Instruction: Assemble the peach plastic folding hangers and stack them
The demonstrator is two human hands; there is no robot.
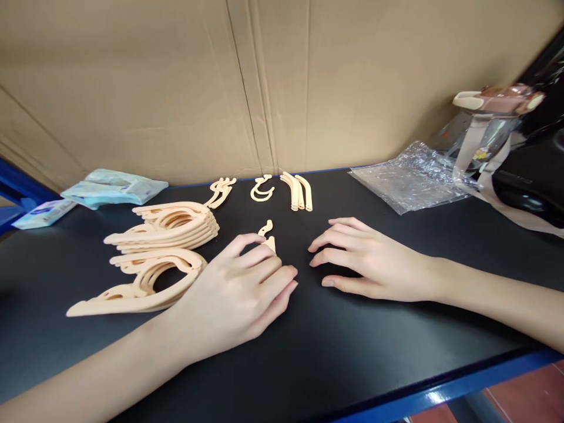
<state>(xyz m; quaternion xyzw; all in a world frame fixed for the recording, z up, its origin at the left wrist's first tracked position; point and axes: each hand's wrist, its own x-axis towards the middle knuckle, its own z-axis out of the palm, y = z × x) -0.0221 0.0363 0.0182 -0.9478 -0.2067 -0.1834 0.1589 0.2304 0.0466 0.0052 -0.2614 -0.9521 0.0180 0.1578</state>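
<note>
My left hand rests on the black table with its fingers loosely curled over a small peach plastic hook piece, only the tip of which shows beyond the fingers. My right hand lies palm down just to the right, fingers spread and arched on the tabletop, holding nothing. Left of my left hand sit two stacks of peach curved hanger pieces. Farther back lie small hook parts, a round hook and several curved strips.
A cardboard wall backs the table. Light blue packets lie at the back left. A crumpled clear plastic bag and a pink-lidded bottle with a strap stand at the back right. The table's blue front edge runs lower right.
</note>
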